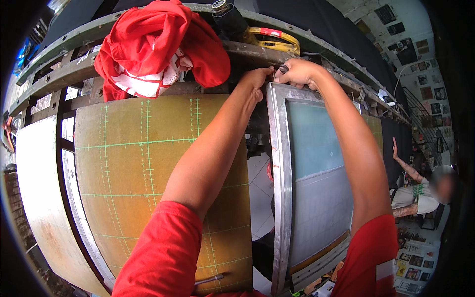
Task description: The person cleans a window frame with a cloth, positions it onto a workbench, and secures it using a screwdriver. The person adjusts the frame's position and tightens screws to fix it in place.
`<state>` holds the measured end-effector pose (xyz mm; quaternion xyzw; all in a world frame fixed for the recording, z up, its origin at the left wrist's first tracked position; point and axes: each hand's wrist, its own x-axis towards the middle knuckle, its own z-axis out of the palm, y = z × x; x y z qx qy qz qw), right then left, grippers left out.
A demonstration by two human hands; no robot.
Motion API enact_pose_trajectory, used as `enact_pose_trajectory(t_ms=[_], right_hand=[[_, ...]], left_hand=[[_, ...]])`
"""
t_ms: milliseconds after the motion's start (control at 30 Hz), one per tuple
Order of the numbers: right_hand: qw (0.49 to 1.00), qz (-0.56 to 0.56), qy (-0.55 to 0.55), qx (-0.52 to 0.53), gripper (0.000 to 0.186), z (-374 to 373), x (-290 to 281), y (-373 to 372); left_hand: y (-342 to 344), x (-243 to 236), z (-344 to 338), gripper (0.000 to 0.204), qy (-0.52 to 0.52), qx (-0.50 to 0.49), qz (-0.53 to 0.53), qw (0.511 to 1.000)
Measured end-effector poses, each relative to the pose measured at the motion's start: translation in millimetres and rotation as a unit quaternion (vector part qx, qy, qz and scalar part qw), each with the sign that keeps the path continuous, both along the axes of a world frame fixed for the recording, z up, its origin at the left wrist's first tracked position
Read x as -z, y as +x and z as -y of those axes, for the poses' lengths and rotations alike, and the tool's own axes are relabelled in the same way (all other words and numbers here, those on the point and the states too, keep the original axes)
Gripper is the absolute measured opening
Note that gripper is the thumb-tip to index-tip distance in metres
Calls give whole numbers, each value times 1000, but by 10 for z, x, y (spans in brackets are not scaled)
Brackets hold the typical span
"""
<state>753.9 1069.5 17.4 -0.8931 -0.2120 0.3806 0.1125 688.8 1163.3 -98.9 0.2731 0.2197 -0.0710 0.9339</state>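
Both my arms reach forward to the far left corner of a screen-printing frame (280, 198), which has metal bars and a pale mesh. My left hand (258, 81) is closed with its fingertips pinched beside that corner, against the dark rail. Just right of it, my right hand (301, 73) has its fingers curled at the frame's far bar. A small dark round thing shows at its fingertips; I cannot tell its kind or whether it is a ring. What the left fingers pinch is hidden. Left of the frame lies an amber board (133, 173) with green grid lines.
Crumpled red cloth (153, 44) drapes over the far rail (74, 74). Beside it are a black cylinder (230, 21) and a yellow looped object (277, 40). A slim tool (210, 280) lies on the board's near edge. Another person (415, 193) is at the far right.
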Motion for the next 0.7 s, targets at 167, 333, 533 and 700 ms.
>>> enact_pose_trajectory(t_ms=[167,333,533,700], right_hand=[[1000,-12,0,-8,16,45,20,49],[1000,-29,-4,-7,18,47,22,84],[998,-56,0,-20,17,59,0,82],[999,-44,-7,-25,14,77,67,126]], left_hand=[[-13,-30,8,16,-7,1,-5,1000],[17,28,-19,16,21,8,-10,1000],[21,40,-3,17,26,-3,-3,1000],[-10,-22,32,16,10,-1,-3,1000]])
